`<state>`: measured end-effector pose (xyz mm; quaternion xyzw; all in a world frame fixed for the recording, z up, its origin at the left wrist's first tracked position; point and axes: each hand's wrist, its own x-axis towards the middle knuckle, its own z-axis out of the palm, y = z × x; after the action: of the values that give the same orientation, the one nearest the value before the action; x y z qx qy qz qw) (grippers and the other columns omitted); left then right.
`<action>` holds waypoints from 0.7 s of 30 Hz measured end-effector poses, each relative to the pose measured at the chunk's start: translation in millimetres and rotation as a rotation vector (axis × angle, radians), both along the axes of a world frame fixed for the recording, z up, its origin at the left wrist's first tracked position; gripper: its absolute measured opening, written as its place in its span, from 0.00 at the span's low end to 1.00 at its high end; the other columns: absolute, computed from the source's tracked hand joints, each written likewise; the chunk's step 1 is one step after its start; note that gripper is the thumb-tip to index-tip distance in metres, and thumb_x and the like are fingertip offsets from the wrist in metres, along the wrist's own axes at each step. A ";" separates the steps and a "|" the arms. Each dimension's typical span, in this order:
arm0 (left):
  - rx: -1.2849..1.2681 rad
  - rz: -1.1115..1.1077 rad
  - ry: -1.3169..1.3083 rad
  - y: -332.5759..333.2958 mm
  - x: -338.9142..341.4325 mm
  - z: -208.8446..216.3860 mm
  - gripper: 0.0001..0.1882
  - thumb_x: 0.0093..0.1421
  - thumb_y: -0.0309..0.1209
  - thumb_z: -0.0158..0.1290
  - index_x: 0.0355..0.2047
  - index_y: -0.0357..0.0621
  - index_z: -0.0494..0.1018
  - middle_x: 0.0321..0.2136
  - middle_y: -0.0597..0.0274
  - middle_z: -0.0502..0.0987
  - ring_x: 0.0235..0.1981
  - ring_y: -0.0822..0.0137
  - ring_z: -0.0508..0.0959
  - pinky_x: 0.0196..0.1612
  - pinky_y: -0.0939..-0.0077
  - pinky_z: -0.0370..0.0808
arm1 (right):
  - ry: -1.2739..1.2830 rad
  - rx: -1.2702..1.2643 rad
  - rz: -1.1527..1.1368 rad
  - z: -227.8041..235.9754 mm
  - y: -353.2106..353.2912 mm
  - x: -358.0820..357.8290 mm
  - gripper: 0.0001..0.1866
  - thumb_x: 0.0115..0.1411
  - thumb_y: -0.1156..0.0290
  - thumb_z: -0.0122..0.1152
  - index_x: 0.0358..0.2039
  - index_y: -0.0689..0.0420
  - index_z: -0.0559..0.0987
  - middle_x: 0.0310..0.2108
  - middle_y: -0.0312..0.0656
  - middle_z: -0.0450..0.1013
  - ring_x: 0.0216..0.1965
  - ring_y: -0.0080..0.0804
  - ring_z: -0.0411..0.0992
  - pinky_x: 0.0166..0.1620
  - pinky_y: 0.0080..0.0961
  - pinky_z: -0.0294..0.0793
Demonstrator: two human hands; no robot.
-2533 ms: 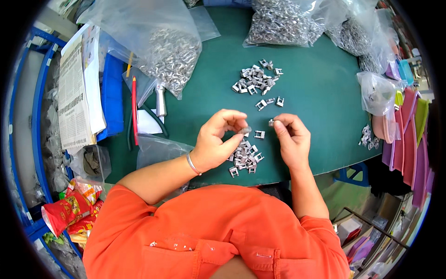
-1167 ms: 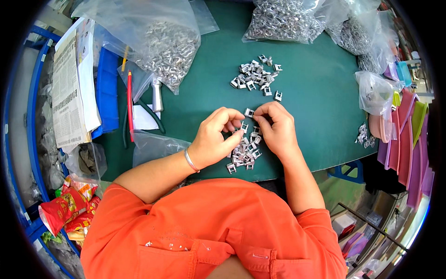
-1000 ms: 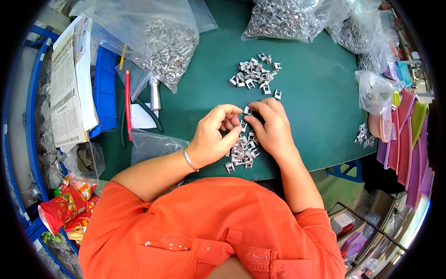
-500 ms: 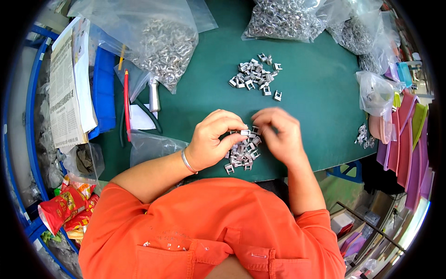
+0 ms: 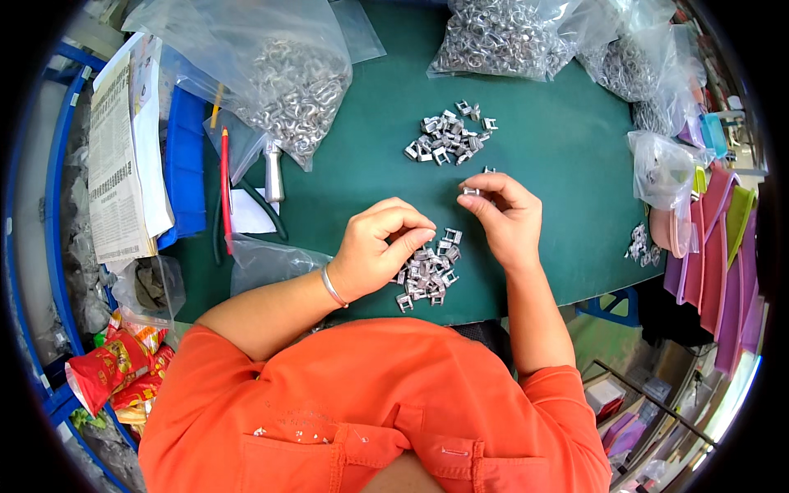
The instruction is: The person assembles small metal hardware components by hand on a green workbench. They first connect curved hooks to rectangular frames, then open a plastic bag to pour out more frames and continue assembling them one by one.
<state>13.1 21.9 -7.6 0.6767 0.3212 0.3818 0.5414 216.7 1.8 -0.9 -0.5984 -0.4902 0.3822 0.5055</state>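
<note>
Between the thumb and forefinger of my right hand (image 5: 508,220) is a small metal clip (image 5: 471,191), a silvery squarish piece held above the table. My left hand (image 5: 374,251) is pinched closed beside the near pile of metal clips (image 5: 427,275); whatever its fingertips hold, if anything, is too small to make out. This pile lies close to my body, partly covered by the left hand. Farther off, a second pile of metal clips (image 5: 448,135) rests on the green table (image 5: 374,131). One loose clip is partly hidden behind my right hand.
Clear bags of metal rings (image 5: 501,37) stand at the back, and a bag of curved metal pieces (image 5: 296,94) at back left. Green-handled pliers (image 5: 268,205), a red pen (image 5: 223,177) and a blue tray (image 5: 185,156) lie left. Small metal parts (image 5: 641,244) sit at the right edge.
My right hand has moved up and right, away from the near pile, and now shows a clip in its fingers. The clip seen in my left fingertips earlier no longer shows there.
</note>
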 end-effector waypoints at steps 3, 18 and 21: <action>-0.239 -0.018 -0.075 -0.9 0.1 -5.4 0.05 0.57 0.25 0.59 0.33 0.35 0.77 0.29 0.64 0.77 0.26 0.78 0.74 0.29 0.83 0.71 | -0.066 0.131 0.084 6.1 -10.2 -10.1 0.10 0.47 0.81 0.68 0.32 0.61 0.81 0.32 0.40 0.78 0.32 0.27 0.75 0.36 0.22 0.74; -0.033 -0.056 -0.006 0.6 -2.2 -6.5 0.08 0.51 0.16 0.59 0.32 0.38 0.77 0.33 0.60 0.76 0.34 0.70 0.76 0.37 0.77 0.74 | -0.664 -0.025 -0.086 0.2 7.8 20.0 0.11 0.51 0.80 0.63 0.36 0.62 0.77 0.34 0.47 0.71 0.33 0.45 0.72 0.39 0.33 0.72; 0.249 -0.076 0.103 3.4 0.1 -7.3 0.10 0.47 0.17 0.60 0.31 0.41 0.78 0.32 0.60 0.76 0.33 0.65 0.75 0.37 0.74 0.73 | -0.332 -0.089 -0.028 1.7 0.9 18.7 0.07 0.53 0.84 0.61 0.33 0.64 0.77 0.30 0.44 0.75 0.29 0.34 0.75 0.35 0.25 0.76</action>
<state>13.1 25.3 -14.9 0.7691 0.2727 0.3628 0.4500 235.4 2.7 0.7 -0.6818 -0.5413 0.2924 0.3958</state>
